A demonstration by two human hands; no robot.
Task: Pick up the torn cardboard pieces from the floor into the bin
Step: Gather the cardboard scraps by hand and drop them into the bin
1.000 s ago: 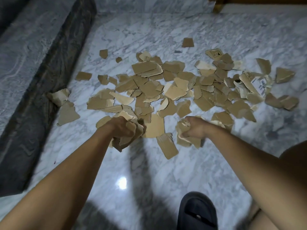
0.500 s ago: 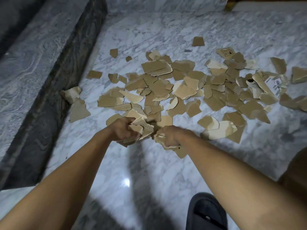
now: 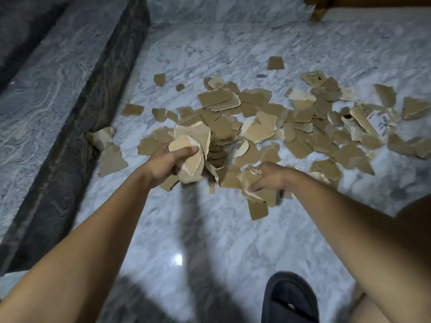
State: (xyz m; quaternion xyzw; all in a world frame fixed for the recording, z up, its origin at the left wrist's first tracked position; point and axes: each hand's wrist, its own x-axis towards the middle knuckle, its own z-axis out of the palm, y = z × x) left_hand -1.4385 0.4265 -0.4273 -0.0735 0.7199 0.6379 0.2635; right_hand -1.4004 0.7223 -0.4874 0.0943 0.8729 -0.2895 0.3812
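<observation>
Several torn brown cardboard pieces [image 3: 300, 127] lie scattered over the white marble floor [image 3: 210, 229]. My left hand [image 3: 168, 163] grips a thick bunch of pieces [image 3: 193, 145], lifted a little off the floor. My right hand [image 3: 268, 177] grips another bunch of pieces [image 3: 256, 195] low at the near edge of the pile, and one piece [image 3: 257, 209] hangs below it. No bin is in view.
A dark stone kerb [image 3: 77, 127] runs along the left, with two cardboard pieces [image 3: 105, 145] lying against it. A dark slipper on my foot [image 3: 289, 299] is at the bottom. A wooden furniture leg [image 3: 318, 10] stands at the top right.
My left hand has risen with its bunch of cardboard and turned it upward. My right hand has closed on more pieces and moved toward the near edge of the pile.
</observation>
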